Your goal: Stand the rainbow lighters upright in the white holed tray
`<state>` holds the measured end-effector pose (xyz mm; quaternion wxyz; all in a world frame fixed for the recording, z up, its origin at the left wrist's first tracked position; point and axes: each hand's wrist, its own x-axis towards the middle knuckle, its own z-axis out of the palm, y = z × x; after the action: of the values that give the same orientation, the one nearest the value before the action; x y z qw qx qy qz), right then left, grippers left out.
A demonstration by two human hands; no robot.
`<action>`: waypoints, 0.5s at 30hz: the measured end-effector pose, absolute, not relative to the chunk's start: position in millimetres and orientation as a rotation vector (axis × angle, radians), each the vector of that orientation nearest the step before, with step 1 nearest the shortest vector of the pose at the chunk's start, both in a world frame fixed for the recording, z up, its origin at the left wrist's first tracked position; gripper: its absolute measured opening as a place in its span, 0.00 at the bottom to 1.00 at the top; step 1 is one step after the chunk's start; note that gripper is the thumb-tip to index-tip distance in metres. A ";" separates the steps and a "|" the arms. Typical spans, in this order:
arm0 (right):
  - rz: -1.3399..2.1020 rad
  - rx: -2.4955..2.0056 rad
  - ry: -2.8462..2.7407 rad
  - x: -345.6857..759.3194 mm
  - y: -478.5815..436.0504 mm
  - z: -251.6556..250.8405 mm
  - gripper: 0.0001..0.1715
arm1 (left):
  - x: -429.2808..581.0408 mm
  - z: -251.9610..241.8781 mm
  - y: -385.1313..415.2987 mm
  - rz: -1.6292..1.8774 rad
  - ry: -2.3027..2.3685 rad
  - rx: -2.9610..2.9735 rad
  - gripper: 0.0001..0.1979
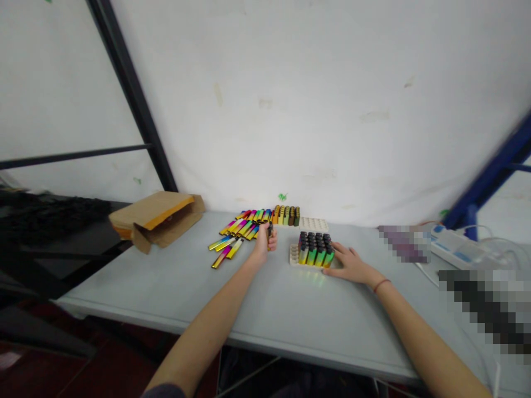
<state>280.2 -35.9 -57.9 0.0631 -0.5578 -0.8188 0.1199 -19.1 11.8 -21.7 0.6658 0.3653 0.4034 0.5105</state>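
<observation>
Head: left hand (262, 244) pinching lighter (270, 229); right hand (353, 267) spread beside tray (294, 255); any print illegible.

bright, even wall (290, 121) | coloured glare on tabletop (319, 282) | lower left dim | slight softness | right side partly pixelated

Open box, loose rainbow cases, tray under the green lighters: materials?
Open box: cardboard, matte brown, by its creased flaps.
Rainbow cases: glossy, likely metal or metallized plastic, by the bright glints.
Tray: probably moulded plastic, by its regular cells; finish unclear.
</observation>
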 end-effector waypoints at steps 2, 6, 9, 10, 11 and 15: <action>0.366 -1.688 -2.460 279.8 -36.5 -57.6 0.56 | -17.8 -22.0 11.5 1.152 0.880 0.819 0.21; 0.399 -1.691 -2.461 277.6 -38.4 -53.9 0.57 | -15.0 -21.5 10.3 1.089 0.823 0.838 0.19; 0.401 -1.699 -2.456 276.4 -38.9 -51.8 0.57 | -14.0 -21.7 9.3 1.044 0.838 0.864 0.18; 0.411 -1.699 -2.461 276.4 -38.8 -51.8 0.59 | -14.0 -22.0 9.1 1.033 0.838 0.872 0.19; 0.416 -1.703 -2.460 276.5 -38.6 -52.0 0.59 | -14.1 -22.4 9.1 1.020 0.835 0.879 0.19; 0.408 -1.702 -2.449 277.5 -37.7 -54.4 0.58 | -15.5 -23.8 10.1 0.971 0.864 0.873 0.18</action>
<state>277.5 -37.7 -54.4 0.0657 -0.5641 -0.8120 0.1351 -15.5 10.1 -23.8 0.7089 0.3934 0.3893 0.4372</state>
